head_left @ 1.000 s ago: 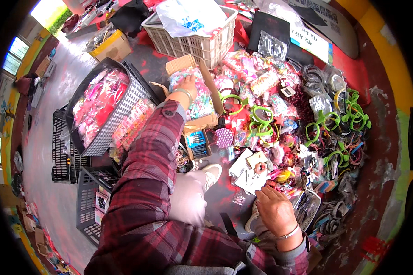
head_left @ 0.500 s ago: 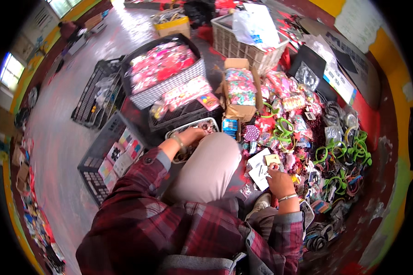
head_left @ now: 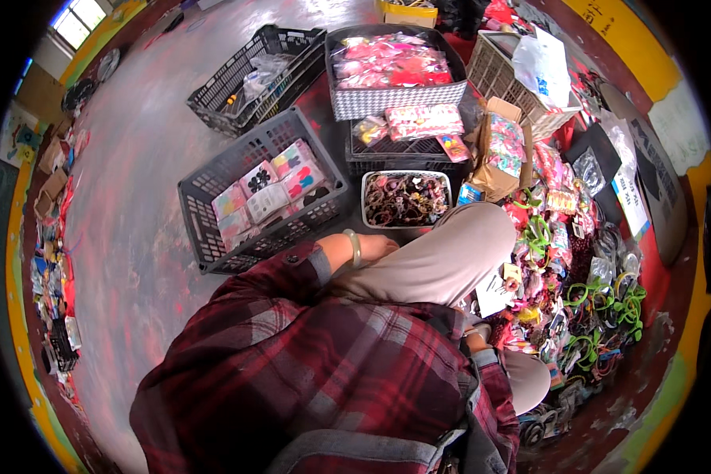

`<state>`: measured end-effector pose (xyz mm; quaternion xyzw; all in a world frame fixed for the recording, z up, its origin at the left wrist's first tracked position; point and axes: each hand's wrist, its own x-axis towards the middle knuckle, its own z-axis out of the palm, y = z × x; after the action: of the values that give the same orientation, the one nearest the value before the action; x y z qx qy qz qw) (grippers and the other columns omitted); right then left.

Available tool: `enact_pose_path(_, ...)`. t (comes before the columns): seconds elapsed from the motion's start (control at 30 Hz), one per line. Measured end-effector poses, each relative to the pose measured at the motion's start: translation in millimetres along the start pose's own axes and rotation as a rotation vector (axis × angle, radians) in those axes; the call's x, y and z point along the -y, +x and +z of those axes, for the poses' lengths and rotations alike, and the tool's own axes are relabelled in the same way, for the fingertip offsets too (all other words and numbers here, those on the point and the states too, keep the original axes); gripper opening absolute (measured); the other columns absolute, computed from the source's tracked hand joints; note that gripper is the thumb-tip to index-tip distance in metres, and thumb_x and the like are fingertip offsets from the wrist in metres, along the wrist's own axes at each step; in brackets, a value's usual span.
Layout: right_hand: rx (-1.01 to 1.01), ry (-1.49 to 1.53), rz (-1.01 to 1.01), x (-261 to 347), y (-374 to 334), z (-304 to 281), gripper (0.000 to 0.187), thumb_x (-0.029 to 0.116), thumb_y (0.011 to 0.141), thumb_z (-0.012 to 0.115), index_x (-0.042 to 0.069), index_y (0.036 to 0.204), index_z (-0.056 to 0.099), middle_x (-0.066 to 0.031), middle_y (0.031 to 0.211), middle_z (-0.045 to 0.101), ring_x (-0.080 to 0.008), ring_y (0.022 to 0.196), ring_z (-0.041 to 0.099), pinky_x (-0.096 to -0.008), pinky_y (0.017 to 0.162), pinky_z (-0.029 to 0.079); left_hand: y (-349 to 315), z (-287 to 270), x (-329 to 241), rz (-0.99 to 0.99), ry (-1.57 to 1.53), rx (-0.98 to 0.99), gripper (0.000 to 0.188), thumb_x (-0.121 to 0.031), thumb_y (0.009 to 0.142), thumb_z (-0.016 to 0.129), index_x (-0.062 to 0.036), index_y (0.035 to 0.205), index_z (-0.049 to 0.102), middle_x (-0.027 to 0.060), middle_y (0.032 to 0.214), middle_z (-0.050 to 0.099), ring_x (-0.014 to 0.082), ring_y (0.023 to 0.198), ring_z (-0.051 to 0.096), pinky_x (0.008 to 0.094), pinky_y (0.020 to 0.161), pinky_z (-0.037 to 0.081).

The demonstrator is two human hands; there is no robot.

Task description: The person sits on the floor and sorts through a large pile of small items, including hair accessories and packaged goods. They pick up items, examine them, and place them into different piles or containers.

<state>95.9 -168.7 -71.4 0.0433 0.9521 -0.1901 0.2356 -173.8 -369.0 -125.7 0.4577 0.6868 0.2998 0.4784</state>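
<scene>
My left hand [head_left: 378, 247], with a pale bangle at its wrist, lies against my bent leg [head_left: 442, 253]. The leg hides its fingertips, so its grip does not show. Just beyond it stands a white basket [head_left: 366, 207] filled with small hair ties [head_left: 407, 199]. My right hand [head_left: 477, 340] is low beside my other knee, mostly covered by sleeve and leg, and its fingers cannot be made out. Nearest to it are a white card [head_left: 494, 297] and a heap of hair accessories [head_left: 533, 296]. Green headbands [head_left: 539, 235] stick out of the heap.
A grey crate [head_left: 205, 246] at the left holds packs of colourful hair accessories [head_left: 265, 189]. Behind stand a black crate [head_left: 213, 110], a grey-white basket of pink packets [head_left: 403, 101], an open carton [head_left: 494, 180] and a beige basket [head_left: 490, 71]. A wall runs along the right.
My view has swung left. My left hand has come out of the basket of hair ties back to my leg. My right hand has drawn back from the white cards and is mostly hidden.
</scene>
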Motion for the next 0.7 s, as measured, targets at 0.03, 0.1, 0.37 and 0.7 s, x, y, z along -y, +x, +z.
enact_pose_path(0.03,0.001,-0.009,0.015,6,-4,-5,0.023,0.024,0.079,0.047,0.01,0.093,0.059,-0.0186,0.084,0.062,-0.0369,0.083,0.059,-0.0443,0.071,0.048,-1,-1,-2,-0.056,-0.005,0.026,0.035,-0.024,0.089,0.04,-0.0046,0.115,0.053,0.0119,0.105,0.06,0.021,0.088,0.057,0.0315,0.08,0.044)
enact_pose_path(0.1,0.008,-0.027,0.029,14,-11,-9,0.023,0.024,0.079,0.047,0.01,0.093,0.059,-0.0186,0.084,0.062,-0.0369,0.083,0.059,-0.0443,0.071,0.048,-11,1,-3,-0.13,-0.027,0.048,0.036,-0.027,0.089,0.041,-0.0042,0.114,0.054,0.0152,0.107,0.058,0.0257,0.092,0.056,0.0342,0.082,0.043)
enact_pose_path(0.37,0.025,-0.092,0.084,31,-26,-18,0.023,0.024,0.079,0.047,0.01,0.091,0.06,-0.0187,0.084,0.062,-0.0371,0.083,0.059,-0.044,0.07,0.048,-39,23,31,-0.114,0.334,-0.003,0.029,-0.029,0.084,0.049,-0.0094,0.102,0.062,0.0143,0.099,0.062,0.0302,0.087,0.058,0.0381,0.076,0.045)
enact_pose_path(0.7,-0.034,-0.074,0.281,18,-35,-51,0.023,0.024,0.079,0.046,0.009,0.088,0.061,-0.0188,0.083,0.061,-0.0372,0.082,0.059,-0.0437,0.069,0.048,-37,9,5,-0.231,0.38,-0.127,0.025,-0.022,0.082,0.046,-0.0033,0.087,0.061,0.018,0.093,0.061,0.0364,0.085,0.057,0.0443,0.074,0.044)
